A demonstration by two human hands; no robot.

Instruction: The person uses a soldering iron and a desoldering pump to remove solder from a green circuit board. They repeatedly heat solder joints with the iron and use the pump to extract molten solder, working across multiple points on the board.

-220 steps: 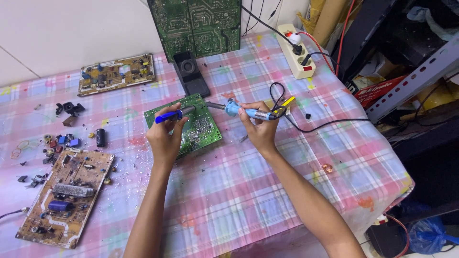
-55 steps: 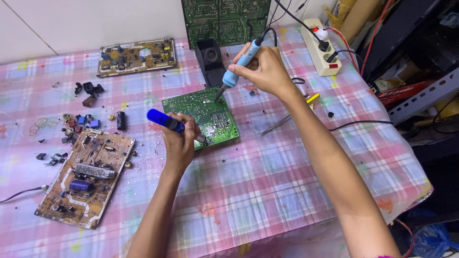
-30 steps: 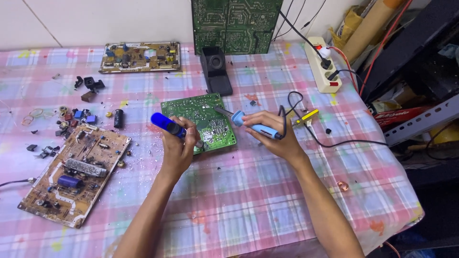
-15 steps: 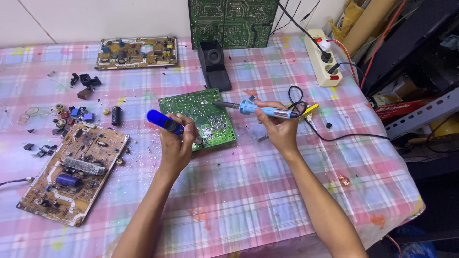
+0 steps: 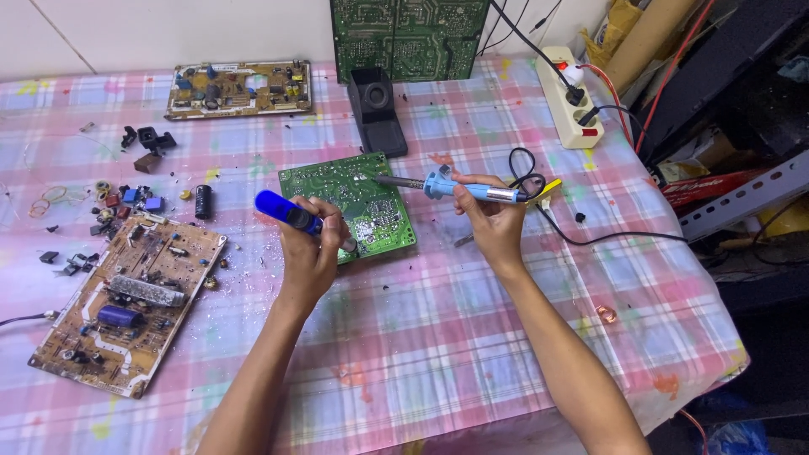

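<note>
A green circuit board (image 5: 350, 204) lies solder side up on the pink checked tablecloth. My left hand (image 5: 310, 248) grips a blue desoldering pump (image 5: 288, 212), its tip resting on the board's near edge. My right hand (image 5: 490, 221) holds a blue soldering iron (image 5: 459, 185) almost level, with its metal tip over the board's right part. The iron's black cord loops away to the right.
A black iron stand (image 5: 376, 111) sits behind the board. Brown component boards lie at the left front (image 5: 126, 303) and at the back (image 5: 238, 88). Loose parts (image 5: 126, 202) are scattered on the left. A white power strip (image 5: 569, 97) and a large green board (image 5: 409, 38) are at the back.
My right hand brought the soldering iron down from the stand at the back and now holds it level over the green board. My left hand has stayed on the pump.
</note>
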